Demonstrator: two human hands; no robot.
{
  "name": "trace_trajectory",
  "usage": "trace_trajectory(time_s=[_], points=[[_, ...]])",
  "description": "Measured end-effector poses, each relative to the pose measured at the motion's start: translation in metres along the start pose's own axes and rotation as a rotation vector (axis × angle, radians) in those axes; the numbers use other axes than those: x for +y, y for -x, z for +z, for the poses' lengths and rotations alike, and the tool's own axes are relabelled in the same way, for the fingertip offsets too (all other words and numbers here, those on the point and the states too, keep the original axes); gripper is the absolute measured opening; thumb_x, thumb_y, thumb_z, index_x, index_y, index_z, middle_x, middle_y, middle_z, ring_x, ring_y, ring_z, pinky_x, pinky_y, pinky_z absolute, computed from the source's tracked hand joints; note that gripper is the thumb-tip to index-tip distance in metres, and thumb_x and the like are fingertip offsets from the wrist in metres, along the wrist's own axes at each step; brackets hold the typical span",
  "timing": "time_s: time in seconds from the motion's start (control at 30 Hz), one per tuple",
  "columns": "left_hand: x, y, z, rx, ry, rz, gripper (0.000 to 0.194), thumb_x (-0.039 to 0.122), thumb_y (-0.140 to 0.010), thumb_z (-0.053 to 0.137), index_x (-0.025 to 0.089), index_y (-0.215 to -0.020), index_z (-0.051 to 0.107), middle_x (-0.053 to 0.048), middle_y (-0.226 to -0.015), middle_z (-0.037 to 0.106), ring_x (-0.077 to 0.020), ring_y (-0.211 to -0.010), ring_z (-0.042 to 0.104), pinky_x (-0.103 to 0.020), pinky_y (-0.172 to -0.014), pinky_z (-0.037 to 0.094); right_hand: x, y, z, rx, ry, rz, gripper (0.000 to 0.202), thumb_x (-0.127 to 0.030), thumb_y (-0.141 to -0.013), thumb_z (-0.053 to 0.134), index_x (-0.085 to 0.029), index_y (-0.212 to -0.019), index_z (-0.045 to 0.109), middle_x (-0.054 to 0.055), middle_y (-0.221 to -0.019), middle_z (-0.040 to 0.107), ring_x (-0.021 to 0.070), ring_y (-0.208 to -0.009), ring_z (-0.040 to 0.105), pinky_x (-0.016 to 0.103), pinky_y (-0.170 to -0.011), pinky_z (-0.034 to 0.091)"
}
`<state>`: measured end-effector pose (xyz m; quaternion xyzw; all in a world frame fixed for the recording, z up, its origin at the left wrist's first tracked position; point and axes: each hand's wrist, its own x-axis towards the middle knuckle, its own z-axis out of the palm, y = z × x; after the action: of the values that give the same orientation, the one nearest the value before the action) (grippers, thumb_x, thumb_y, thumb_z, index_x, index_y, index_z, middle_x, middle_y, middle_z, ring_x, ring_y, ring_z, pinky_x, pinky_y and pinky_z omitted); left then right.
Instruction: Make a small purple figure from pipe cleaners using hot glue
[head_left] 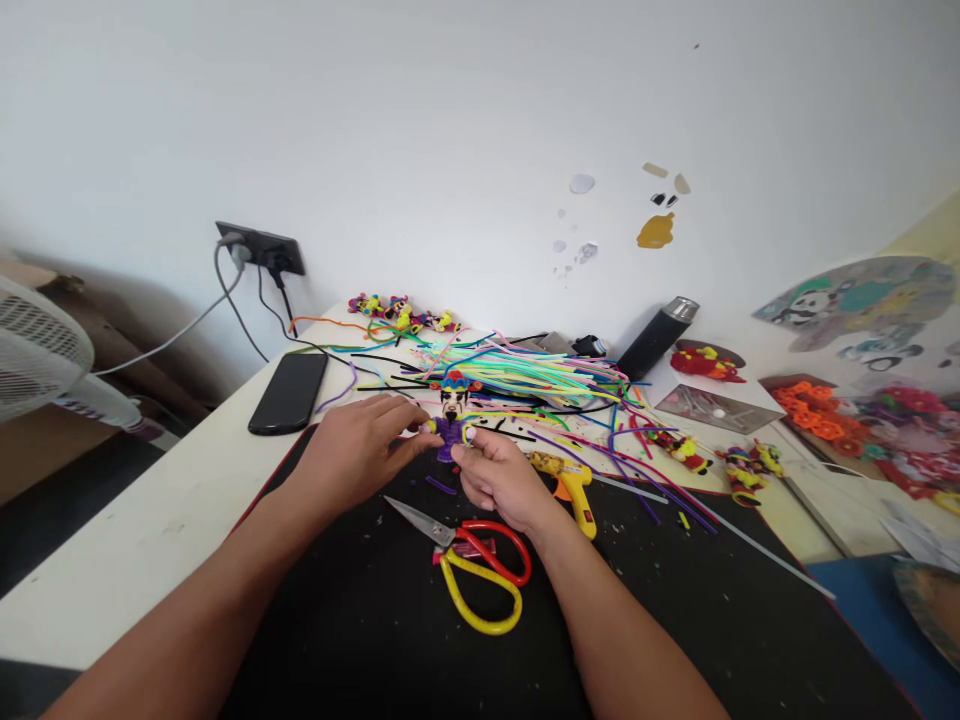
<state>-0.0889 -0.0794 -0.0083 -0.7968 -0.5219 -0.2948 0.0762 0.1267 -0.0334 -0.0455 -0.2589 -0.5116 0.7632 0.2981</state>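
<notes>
A small figurine point(451, 432) with a purple body, a pale face, a black beard and a blue and red hat is held upright between both hands, above the black mat. My left hand point(365, 440) pinches its yellow arm on the left side. On the other side, the thumb and fingers of my right hand point(495, 474) are closed on its body and arm. Scissors point(454, 538) with one red and one yellow handle lie below the hands, over a small pinkish tube point(474, 548). The yellow glue gun point(574, 488) rests beside my right wrist.
Behind the figurine lies a heap of coloured pipe cleaners point(517, 368). A black phone point(288, 393) is on the left. More figurines point(405, 313) sit at the back and right. A dark flask point(658, 335) leans near a box point(716, 408). A white fan point(41, 345) stands left.
</notes>
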Motion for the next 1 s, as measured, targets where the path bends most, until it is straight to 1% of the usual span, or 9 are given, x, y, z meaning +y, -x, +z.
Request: trace_trajectory(time_s=[0.2,0.33,0.5,0.67,0.77,1.0], points=[[0.0002,0.0004,0.0019,0.018,0.035,0.009,0.036,0.048,-0.104,0.055,0.018,-0.099,0.075,-0.009,-0.093,0.08,-0.0245,-0.083,0.073,-0.032,-0.072,0.05,0.0013,-0.0005,0.0,0.001,-0.018,0.003,0.038,-0.048,-0.084,0.082,-0.021,-0.089,0.055,-0.016,-0.046,0.032,0.004,-0.035,0.02,0.019,-0.035,0.018],[0.0006,0.0008,0.0027,0.023,0.074,-0.013,0.033,0.047,-0.102,0.059,0.019,-0.097,0.075,-0.009,-0.092,0.08,-0.0237,-0.082,0.073,-0.031,-0.071,0.049,0.0013,-0.0001,0.0003,-0.002,-0.01,0.0,0.038,-0.048,-0.084,0.081,-0.021,-0.087,0.054,-0.016,-0.045,0.033,0.004,-0.035,0.021,0.019,-0.035,0.018],[0.0006,0.0015,0.0039,0.005,0.115,-0.047,0.034,0.048,-0.102,0.059,0.018,-0.097,0.073,-0.007,-0.088,0.078,-0.0231,-0.078,0.071,-0.031,-0.07,0.047,0.0001,0.0001,0.0006,-0.004,-0.015,0.006,0.039,-0.049,-0.083,0.082,-0.021,-0.088,0.055,-0.016,-0.045,0.032,0.0039,-0.035,0.02,0.02,-0.035,0.017],[0.0014,0.002,0.0045,-0.01,0.134,-0.078,0.037,0.05,-0.102,0.057,0.018,-0.096,0.073,-0.007,-0.088,0.078,-0.0235,-0.078,0.071,-0.031,-0.071,0.046,-0.0007,0.0006,0.0011,-0.006,-0.01,0.019,0.038,-0.049,-0.083,0.082,-0.02,-0.092,0.059,-0.016,-0.045,0.032,0.0039,-0.035,0.019,0.02,-0.036,0.017],[0.0022,0.0019,0.0049,-0.019,0.13,-0.098,0.038,0.05,-0.102,0.056,0.018,-0.096,0.073,-0.007,-0.088,0.078,-0.0239,-0.078,0.071,-0.032,-0.07,0.046,-0.0005,0.0008,0.0011,-0.009,-0.012,0.024,0.039,-0.05,-0.082,0.082,-0.02,-0.091,0.058,-0.016,-0.045,0.032,0.0041,-0.035,0.019,0.02,-0.036,0.017],[0.0028,0.0014,0.0057,-0.055,0.161,-0.167,0.033,0.05,-0.098,0.06,0.02,-0.095,0.074,-0.006,-0.088,0.078,-0.024,-0.079,0.071,-0.032,-0.07,0.047,0.0002,0.0005,0.0001,0.004,-0.007,0.032,0.04,-0.051,-0.082,0.082,-0.021,-0.089,0.057,-0.016,-0.044,0.033,0.0041,-0.035,0.019,0.021,-0.036,0.017]])
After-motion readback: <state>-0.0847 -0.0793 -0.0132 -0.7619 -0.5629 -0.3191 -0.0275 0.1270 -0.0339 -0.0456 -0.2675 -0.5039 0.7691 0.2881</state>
